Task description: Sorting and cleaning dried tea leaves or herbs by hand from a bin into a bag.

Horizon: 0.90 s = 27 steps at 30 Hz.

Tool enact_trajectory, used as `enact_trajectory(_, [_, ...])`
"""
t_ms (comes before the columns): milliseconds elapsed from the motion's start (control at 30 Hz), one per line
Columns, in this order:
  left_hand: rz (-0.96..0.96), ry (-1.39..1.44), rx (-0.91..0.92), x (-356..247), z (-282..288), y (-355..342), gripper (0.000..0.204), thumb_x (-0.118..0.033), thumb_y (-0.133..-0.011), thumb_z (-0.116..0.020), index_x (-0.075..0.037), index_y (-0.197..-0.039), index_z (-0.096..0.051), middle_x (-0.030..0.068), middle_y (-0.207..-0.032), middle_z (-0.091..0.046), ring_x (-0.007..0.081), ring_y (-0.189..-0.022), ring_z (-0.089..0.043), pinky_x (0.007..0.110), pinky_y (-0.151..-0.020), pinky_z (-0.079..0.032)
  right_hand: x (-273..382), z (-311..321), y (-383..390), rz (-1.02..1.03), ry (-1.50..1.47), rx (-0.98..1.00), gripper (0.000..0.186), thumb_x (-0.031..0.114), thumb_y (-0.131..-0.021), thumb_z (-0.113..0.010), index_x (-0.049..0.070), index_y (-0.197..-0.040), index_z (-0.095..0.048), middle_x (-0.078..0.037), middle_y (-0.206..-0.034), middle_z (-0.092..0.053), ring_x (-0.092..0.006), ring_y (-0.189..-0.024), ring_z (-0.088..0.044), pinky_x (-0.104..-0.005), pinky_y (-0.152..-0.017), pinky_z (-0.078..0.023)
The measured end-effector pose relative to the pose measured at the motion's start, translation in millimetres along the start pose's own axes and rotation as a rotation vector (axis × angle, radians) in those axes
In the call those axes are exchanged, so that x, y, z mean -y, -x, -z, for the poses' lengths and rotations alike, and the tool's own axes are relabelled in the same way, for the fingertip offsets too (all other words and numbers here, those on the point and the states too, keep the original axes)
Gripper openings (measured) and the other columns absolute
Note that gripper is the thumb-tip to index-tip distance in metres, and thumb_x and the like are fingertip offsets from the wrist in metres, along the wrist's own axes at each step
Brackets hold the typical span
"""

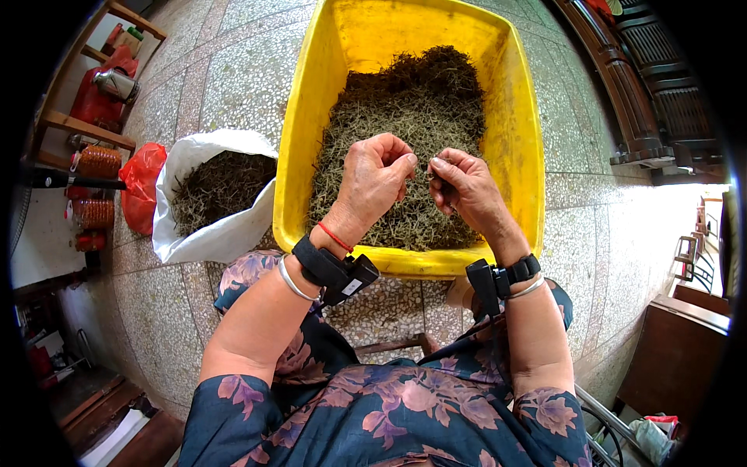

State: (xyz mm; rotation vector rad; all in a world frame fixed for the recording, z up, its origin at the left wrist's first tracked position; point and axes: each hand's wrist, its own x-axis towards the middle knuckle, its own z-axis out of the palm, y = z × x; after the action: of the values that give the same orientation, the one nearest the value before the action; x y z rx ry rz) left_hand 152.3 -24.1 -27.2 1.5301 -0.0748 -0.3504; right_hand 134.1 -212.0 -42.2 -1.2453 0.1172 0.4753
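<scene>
I see left hand (372, 177) and right hand (471, 191) pinched, holdings unclear; a slack pinch could shed dry brown sprigs (397, 113) beyond the yellow oblong plastic tub (420, 263) at six o'clock

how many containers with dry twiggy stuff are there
2: the yellow tub, under the left hand and right hand, and the white sack, just left of the tub. Others may be hidden elsewhere.

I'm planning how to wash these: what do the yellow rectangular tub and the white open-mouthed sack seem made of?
Yellow rectangular tub: probably moulded plastic, semi-gloss, from its thick, rounded one-piece rim. White open-mouthed sack: perhaps woven plastic, fairly matte; creases suggest flexible sheeting, weave unclear.
</scene>
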Motion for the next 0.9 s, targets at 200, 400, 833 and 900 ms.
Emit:
enact_trajectory(200, [0.010, -0.009, 0.013, -0.6, 1.3, -2.6, 0.010, -0.009, -0.091, -0.064, 0.001, -0.088, -0.062, 0.0021, -0.068, -0.062, 0.0058, -0.051, -0.054, 0.020, -0.044, -0.044, -1.0, -4.0, -1.6, -0.011, 0.091, 0.017, 0.018, 0.024, -0.099, -0.057, 0.008, -0.089, -0.058, 0.002, -0.063, -0.056, -0.0052, -0.050, -0.052, -0.0204, -0.043, -0.040])
enact_trajectory(400, [-0.032, -0.011, -0.051, 1.5, 1.3, -8.1, 0.009, -0.008, -0.090, -0.064, 0.000, -0.087, -0.063, 0.0011, -0.067, -0.061, 0.0052, -0.051, -0.054, 0.020, -0.044, -0.043, 3.5, -6.8, -1.2, -0.024, 0.119, 0.016, 0.019, 0.024, -0.098, -0.057, 0.009, -0.086, -0.057, 0.002, -0.063, -0.055, -0.0056, -0.050, -0.050, -0.0204, -0.043, -0.039])
enact_trajectory(833, [-0.275, -0.352, -0.079, 21.0, -7.0, -17.9, 0.009, -0.004, -0.081, -0.059, 0.004, -0.082, -0.064, 0.0098, -0.064, -0.063, 0.0140, -0.054, -0.058, 0.031, -0.048, -0.046, 3.5, -5.9, -7.8, -0.014, 0.253, 0.009, 0.019, 0.020, -0.099, -0.054, 0.006, -0.086, -0.056, 0.001, -0.064, -0.054, -0.0072, -0.051, -0.052, -0.0213, -0.042, -0.039])
enact_trajectory(900, [-0.312, -0.388, -0.086, 17.0, -8.2, -19.0, 0.012, -0.006, -0.079, -0.061, 0.005, -0.082, -0.064, 0.0140, -0.066, -0.064, 0.0189, -0.055, -0.061, 0.034, -0.052, -0.049, 5.6, -7.0, -5.4, -0.031, 0.191, -0.016, 0.017, 0.019, -0.099, -0.054, 0.007, -0.088, -0.056, 0.001, -0.064, -0.053, -0.0076, -0.051, -0.052, -0.0214, -0.043, -0.039])
